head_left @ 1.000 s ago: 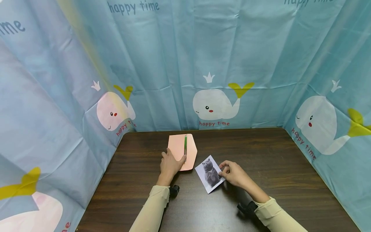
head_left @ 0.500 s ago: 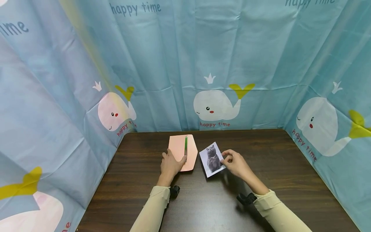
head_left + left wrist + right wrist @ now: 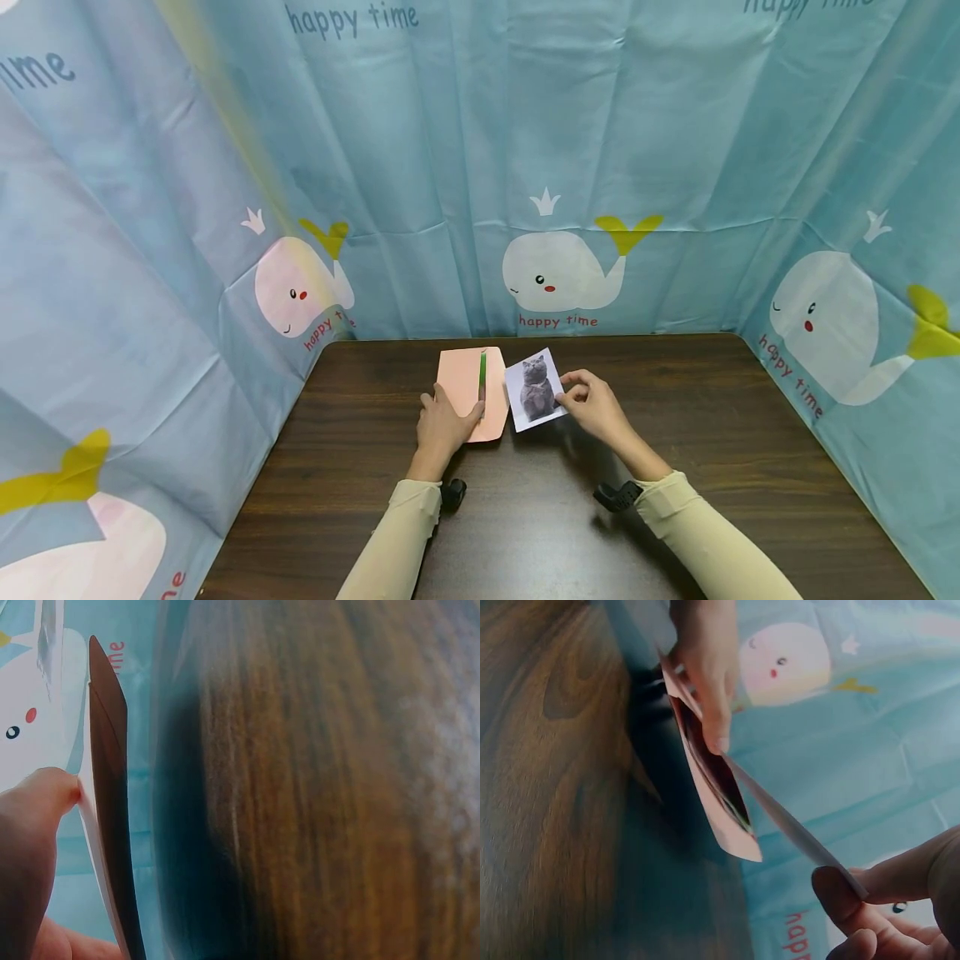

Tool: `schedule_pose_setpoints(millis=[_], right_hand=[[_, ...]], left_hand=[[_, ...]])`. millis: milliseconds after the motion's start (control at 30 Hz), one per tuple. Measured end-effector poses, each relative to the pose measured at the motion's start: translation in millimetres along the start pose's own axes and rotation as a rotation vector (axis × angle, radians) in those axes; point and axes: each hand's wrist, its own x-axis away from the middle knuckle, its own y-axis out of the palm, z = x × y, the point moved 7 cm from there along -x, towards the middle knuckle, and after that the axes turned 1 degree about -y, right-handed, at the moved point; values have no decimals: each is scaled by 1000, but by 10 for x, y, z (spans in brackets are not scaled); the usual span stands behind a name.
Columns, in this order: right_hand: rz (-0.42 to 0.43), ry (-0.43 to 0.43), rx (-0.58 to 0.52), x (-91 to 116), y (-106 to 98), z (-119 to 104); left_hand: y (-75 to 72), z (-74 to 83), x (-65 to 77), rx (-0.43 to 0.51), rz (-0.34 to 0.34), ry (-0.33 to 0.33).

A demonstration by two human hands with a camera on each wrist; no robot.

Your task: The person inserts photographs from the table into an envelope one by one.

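Observation:
My left hand (image 3: 444, 425) grips a pink envelope (image 3: 459, 371) left of the middle of the table, its thumb at the edge of the envelope's mouth. The mouth faces right and gapes, with a green strip (image 3: 482, 365) showing along it. In the right wrist view the flap (image 3: 733, 844) points toward my right hand. Between thumb and fingers, my right hand (image 3: 596, 407) pinches the right edge of a white photo card (image 3: 537, 387) of a grey cat. The card is tilted, its left edge right by the flap. From the left wrist, the envelope (image 3: 112, 795) appears edge-on above the table.
Everything is over a dark wood-grain table (image 3: 720, 417). A light blue curtain (image 3: 420, 167) printed with whales surrounds its back and sides. Dark wrist devices (image 3: 618, 497) sit at both cuffs.
My right hand has carried the cat photo away from me, then left to the envelope's mouth. My left hand and the envelope have stayed almost in place.

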Motion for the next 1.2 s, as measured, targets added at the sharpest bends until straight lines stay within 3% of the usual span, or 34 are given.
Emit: schedule_pose_setpoints(millis=[467, 1200], right_hand=[[59, 42, -117, -307, 341, 72], [86, 92, -67, -542, 733, 128]], left_hand=[[14, -4, 5, 0, -24, -19], [33, -23, -8, -7, -14, -13]])
